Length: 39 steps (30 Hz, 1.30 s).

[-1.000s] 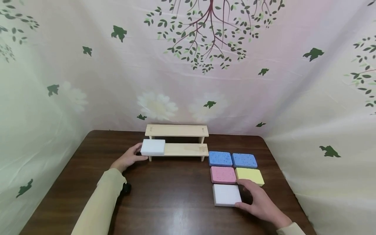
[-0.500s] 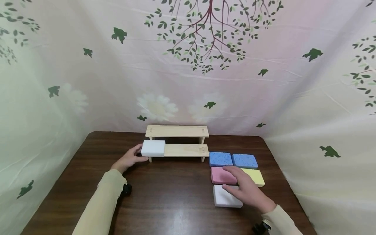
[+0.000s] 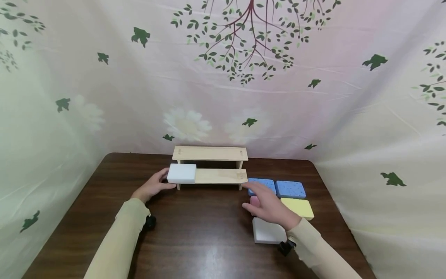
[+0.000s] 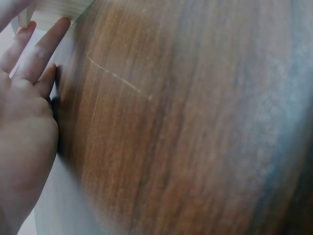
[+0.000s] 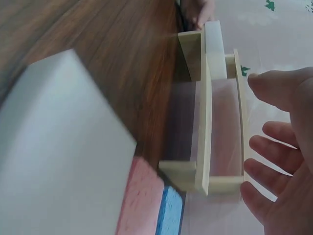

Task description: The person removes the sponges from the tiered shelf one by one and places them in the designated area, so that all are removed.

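Observation:
A white sponge block (image 3: 182, 173) lies on the left end of the lower tier of a two-tier wooden shelf (image 3: 220, 176). My left hand (image 3: 152, 187) is at that end, fingers by the block's left side and thumb near its front corner; whether they press on block or wood cannot be told. In the left wrist view its fingers (image 4: 43, 51) look fairly straight. My right hand (image 3: 268, 205) hovers with spread fingers and nothing in it, over a mostly hidden pink sponge (image 3: 254, 201). Its fingertips overlap a blue sponge (image 3: 262, 184) in the head view.
Another white block (image 3: 266, 231) lies below the right hand, partly covered by the wrist. A second blue sponge (image 3: 290, 189) and a yellow sponge (image 3: 299, 208) lie to the right. Printed cloth (image 3: 216, 97) hangs behind the dark wooden table (image 3: 195, 228).
My right hand has left the white block on the table and moved up and leftward over the pink sponge toward the shelf's right end. The left hand stays in place.

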Each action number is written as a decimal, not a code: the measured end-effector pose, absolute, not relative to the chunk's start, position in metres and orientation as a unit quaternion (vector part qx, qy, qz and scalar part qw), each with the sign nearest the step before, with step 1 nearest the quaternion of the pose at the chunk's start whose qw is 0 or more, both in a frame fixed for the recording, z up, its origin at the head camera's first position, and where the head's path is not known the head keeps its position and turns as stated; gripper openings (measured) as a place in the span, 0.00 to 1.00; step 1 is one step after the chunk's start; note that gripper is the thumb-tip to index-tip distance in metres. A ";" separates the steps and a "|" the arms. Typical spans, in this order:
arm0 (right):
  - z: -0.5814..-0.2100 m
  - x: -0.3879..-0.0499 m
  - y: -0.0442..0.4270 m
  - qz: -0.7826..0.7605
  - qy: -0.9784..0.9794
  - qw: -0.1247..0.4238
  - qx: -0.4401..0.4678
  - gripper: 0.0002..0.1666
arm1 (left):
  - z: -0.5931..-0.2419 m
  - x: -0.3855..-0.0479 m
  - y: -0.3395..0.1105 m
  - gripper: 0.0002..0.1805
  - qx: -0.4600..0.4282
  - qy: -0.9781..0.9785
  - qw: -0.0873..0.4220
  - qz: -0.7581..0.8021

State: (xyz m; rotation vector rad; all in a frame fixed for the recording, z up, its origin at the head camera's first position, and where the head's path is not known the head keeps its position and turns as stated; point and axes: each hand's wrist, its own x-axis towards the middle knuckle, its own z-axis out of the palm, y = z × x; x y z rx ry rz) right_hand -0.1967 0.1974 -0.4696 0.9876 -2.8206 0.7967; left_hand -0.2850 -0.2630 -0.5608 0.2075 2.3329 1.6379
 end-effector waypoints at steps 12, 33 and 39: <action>-0.479 -0.231 0.153 0.217 -0.917 -0.007 0.336 0.38 | -0.562 -0.289 -0.264 0.51 0.067 0.816 0.144 0.556; -0.494 -0.276 0.072 0.268 -0.910 -0.047 0.311 0.48 | -0.557 -0.287 -0.261 0.51 0.057 0.815 0.150 0.557; -0.501 -0.283 0.053 0.292 -0.909 -0.043 0.293 0.51 | -0.560 -0.286 -0.261 0.51 0.053 0.814 0.148 0.559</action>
